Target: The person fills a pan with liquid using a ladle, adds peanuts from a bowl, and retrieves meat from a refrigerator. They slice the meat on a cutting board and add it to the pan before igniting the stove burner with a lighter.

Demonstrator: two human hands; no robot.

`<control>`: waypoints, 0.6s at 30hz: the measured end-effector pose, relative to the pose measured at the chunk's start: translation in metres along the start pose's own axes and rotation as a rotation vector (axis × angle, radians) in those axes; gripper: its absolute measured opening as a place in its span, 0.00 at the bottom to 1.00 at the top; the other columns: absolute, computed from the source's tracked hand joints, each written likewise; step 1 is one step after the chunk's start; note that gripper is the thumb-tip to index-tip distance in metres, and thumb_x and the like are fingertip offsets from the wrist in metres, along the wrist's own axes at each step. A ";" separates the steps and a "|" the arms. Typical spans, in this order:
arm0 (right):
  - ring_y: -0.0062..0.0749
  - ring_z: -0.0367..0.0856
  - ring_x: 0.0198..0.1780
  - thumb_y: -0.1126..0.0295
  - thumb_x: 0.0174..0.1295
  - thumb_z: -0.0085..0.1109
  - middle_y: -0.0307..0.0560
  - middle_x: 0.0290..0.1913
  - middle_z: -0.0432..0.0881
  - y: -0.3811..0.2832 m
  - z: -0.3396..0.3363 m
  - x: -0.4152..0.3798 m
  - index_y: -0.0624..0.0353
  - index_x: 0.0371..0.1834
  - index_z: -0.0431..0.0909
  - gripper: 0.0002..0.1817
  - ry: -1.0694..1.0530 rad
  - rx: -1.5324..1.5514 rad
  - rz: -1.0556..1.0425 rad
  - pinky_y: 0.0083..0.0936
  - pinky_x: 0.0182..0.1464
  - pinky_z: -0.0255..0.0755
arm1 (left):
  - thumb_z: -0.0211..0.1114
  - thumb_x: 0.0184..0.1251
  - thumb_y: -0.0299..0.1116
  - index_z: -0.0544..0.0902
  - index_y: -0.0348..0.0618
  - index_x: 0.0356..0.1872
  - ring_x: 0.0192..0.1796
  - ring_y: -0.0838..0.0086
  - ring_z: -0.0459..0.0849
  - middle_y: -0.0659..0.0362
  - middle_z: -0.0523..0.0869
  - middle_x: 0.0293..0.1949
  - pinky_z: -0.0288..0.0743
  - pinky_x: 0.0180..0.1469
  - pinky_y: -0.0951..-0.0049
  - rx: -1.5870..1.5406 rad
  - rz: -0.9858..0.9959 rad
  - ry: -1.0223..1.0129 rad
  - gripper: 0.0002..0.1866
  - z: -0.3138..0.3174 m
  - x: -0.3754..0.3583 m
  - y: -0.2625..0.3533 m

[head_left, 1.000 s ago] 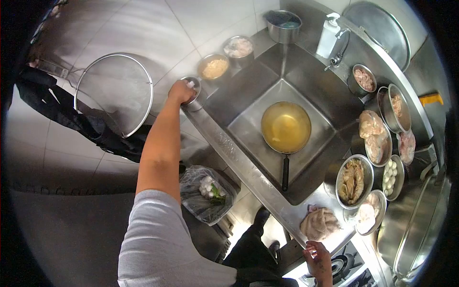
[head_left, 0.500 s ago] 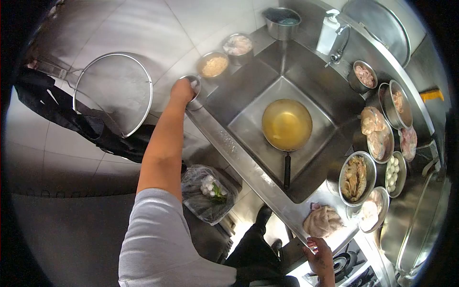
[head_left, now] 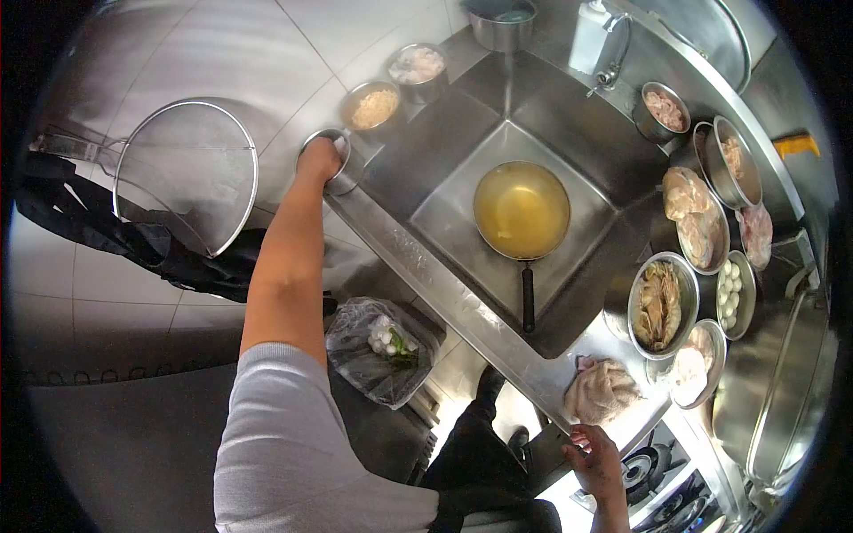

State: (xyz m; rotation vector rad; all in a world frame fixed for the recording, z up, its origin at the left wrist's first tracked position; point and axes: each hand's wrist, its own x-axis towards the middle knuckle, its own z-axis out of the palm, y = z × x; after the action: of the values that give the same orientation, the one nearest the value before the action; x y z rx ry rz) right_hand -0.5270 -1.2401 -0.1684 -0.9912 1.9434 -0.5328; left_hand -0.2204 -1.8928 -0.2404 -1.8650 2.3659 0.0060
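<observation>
My left hand [head_left: 319, 162] reaches into a small metal container [head_left: 342, 182] at the corner of the counter. A bit of something white shows beside the fingers, which are mostly hidden inside. My right hand [head_left: 593, 459] hangs by the counter's front edge, near a crumpled beige cloth [head_left: 604, 391]. Its fingers are loosely bent and apart, and I see nothing in them. A frying pan [head_left: 522, 211] with yellowish liquid rests in the sink, its black handle pointing toward me. Next to the left hand's container stands a pot of pale, crumbly food [head_left: 374, 109].
Another pot of whitish food [head_left: 417, 65] stands farther along the ledge. To the right are a bowl of shrimp [head_left: 658, 306], white eggs [head_left: 729, 298] and several meat bowls. A large strainer [head_left: 187, 169] hangs at left. A gas stove [head_left: 644, 471] is at lower right.
The view has shifted slightly, so the sink and bowls sit a little higher and farther left. My left hand stays in the container; my right hand remains by the counter edge.
</observation>
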 end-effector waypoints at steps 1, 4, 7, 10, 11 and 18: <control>0.42 0.85 0.43 0.73 0.53 0.68 0.52 0.42 0.82 0.002 0.001 0.000 0.61 0.48 0.75 0.19 0.002 0.000 0.001 0.32 0.43 0.79 | 0.56 0.61 0.32 0.85 0.37 0.43 0.53 0.52 0.81 0.44 0.83 0.49 0.75 0.53 0.58 -0.001 0.002 0.000 0.15 -0.002 -0.002 0.002; 0.41 0.84 0.44 0.73 0.53 0.67 0.52 0.42 0.82 0.008 0.003 -0.002 0.61 0.48 0.75 0.19 0.018 0.041 -0.019 0.32 0.43 0.78 | 0.58 0.59 0.35 0.85 0.41 0.44 0.52 0.53 0.82 0.46 0.83 0.49 0.76 0.53 0.58 -0.056 -0.092 0.077 0.15 -0.014 -0.015 0.015; 0.41 0.84 0.44 0.73 0.53 0.67 0.52 0.41 0.82 0.009 0.004 -0.007 0.61 0.48 0.75 0.19 0.010 0.045 0.028 0.31 0.44 0.78 | 0.64 0.53 0.41 0.84 0.42 0.42 0.49 0.53 0.83 0.47 0.85 0.44 0.76 0.51 0.57 -0.255 -0.115 0.245 0.18 -0.035 -0.033 0.021; 0.29 0.80 0.41 0.76 0.55 0.65 0.46 0.39 0.81 0.010 0.006 -0.008 0.62 0.49 0.77 0.17 0.011 0.070 0.062 0.24 0.42 0.75 | 0.68 0.51 0.39 0.83 0.38 0.40 0.45 0.51 0.84 0.44 0.85 0.40 0.77 0.48 0.57 -0.259 -0.058 0.302 0.18 -0.044 -0.032 0.010; 0.34 0.82 0.42 0.75 0.54 0.66 0.48 0.40 0.82 0.007 0.006 -0.008 0.61 0.48 0.76 0.17 0.016 0.051 0.044 0.27 0.43 0.76 | 0.70 0.49 0.38 0.84 0.38 0.39 0.42 0.53 0.85 0.44 0.86 0.38 0.77 0.45 0.59 -0.285 -0.051 0.331 0.18 -0.051 -0.039 0.011; 0.31 0.82 0.41 0.76 0.55 0.65 0.48 0.39 0.82 0.012 0.007 -0.011 0.62 0.50 0.76 0.18 -0.004 0.053 -0.025 0.25 0.43 0.76 | 0.70 0.48 0.41 0.85 0.38 0.36 0.40 0.53 0.85 0.45 0.86 0.35 0.77 0.44 0.60 -0.544 -0.113 0.402 0.18 -0.071 -0.068 0.003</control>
State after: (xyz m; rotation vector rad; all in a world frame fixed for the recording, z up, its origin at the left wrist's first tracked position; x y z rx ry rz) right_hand -0.5233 -1.2243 -0.1747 -0.9830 1.9058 -0.5927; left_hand -0.2144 -1.8321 -0.1636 -2.4382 2.7161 0.3250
